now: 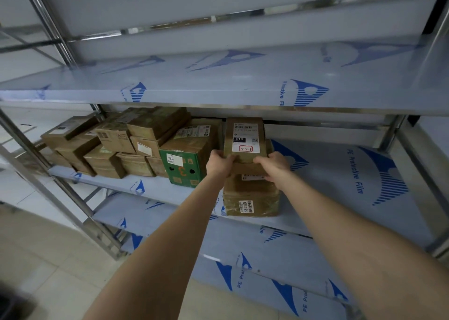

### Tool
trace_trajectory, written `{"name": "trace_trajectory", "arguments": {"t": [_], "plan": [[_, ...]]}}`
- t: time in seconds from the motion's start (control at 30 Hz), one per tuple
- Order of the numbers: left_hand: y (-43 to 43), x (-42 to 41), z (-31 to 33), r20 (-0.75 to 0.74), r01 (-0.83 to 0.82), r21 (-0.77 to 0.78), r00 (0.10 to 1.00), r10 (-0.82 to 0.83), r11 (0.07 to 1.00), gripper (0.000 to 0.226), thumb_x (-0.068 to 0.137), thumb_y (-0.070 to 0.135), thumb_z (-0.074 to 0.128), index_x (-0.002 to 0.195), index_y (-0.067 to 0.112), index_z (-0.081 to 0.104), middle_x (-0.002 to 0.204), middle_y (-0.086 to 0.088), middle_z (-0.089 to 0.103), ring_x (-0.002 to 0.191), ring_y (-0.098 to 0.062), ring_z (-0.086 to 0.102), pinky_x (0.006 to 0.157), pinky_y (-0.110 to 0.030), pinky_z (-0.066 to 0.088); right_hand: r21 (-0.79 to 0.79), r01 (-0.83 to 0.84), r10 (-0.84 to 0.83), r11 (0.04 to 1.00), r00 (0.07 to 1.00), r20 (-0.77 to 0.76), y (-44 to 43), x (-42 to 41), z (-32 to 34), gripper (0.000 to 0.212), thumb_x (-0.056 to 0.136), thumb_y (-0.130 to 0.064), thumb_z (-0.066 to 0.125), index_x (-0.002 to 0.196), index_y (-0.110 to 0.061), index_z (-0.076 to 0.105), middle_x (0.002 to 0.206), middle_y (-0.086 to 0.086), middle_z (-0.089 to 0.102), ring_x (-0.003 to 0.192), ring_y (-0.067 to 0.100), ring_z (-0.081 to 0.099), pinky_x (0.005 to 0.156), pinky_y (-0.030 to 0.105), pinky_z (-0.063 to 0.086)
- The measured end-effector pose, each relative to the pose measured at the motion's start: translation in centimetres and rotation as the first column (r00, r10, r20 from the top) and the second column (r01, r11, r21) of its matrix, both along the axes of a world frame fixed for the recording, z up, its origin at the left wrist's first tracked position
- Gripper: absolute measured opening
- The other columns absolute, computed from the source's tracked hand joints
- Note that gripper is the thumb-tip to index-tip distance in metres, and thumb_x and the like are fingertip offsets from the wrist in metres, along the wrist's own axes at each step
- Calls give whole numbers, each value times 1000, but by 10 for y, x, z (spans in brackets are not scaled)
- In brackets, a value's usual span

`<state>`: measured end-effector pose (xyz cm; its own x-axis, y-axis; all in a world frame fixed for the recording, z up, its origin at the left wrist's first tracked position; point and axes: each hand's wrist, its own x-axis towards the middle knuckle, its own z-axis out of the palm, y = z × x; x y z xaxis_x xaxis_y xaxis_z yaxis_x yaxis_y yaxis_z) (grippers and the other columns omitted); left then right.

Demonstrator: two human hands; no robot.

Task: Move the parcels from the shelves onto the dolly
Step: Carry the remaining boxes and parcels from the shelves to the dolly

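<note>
Head view: left hand [220, 163] and right hand [273, 165] grip the labelled parcel [244, 138] between them.

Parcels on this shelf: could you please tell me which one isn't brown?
The green box marked 3, beside the left hand; every other parcel is brown cardboard.

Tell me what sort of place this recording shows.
Most likely a parcel storeroom or courier depot. Steel shelving is wrapped in printed protective film, one shelf holds stacked brown cartons with shipping labels, and the left hand and right hand grip a labelled parcel there.
</note>
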<state>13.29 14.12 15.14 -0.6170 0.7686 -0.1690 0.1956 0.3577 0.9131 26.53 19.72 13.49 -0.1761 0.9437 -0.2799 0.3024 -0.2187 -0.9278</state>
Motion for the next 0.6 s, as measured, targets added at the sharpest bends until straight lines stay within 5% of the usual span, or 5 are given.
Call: {"name": "trace_trajectory", "arguments": {"t": [0.17,0.33,0.43,0.5,0.6], "plan": [[-13,-6,3,163,-1,60,987,-9,998,43,87,19,67,126,11,50,117,-13,60,102,-28,63,81,-44,58,-146,-76,58,986,990,-125,-5,10,6,42,83,-21,70,121,-13,54,115,8,59,107,23,56,80,33,50],[-44,-22,11,281,13,78,959,-35,997,30,93,11,58,122,8,53,103,-10,59,93,-25,62,78,-42,58,-126,-73,51,989,984,-171,-14,2,10,36,90,-36,66,115,-11,58,101,6,66,87,21,63,78,33,50],[-71,-39,15,322,-10,69,947,-13,998,28,93,8,56,121,8,52,105,-9,54,104,-30,58,85,-45,55,-98,-37,18,995,981,-193,-22,-16,13,55,89,-42,65,131,-12,49,112,8,67,96,25,65,71,34,55],[-94,-51,15,318,-40,51,948,21,998,26,93,8,56,119,12,51,115,-13,52,110,-31,56,83,-42,55,-70,-6,-9,998,976,-216,-30,-30,15,69,89,-42,65,145,-17,34,128,9,59,106,27,63,80,41,58],[-132,-72,14,310,-76,33,949,62,997,28,94,7,53,121,11,53,100,-11,56,91,-24,60,75,-40,56,-44,-13,2,999,969,-246,-46,-54,18,79,91,-40,63,153,-28,15,148,7,40,123,30,53,95,49,51]]}}
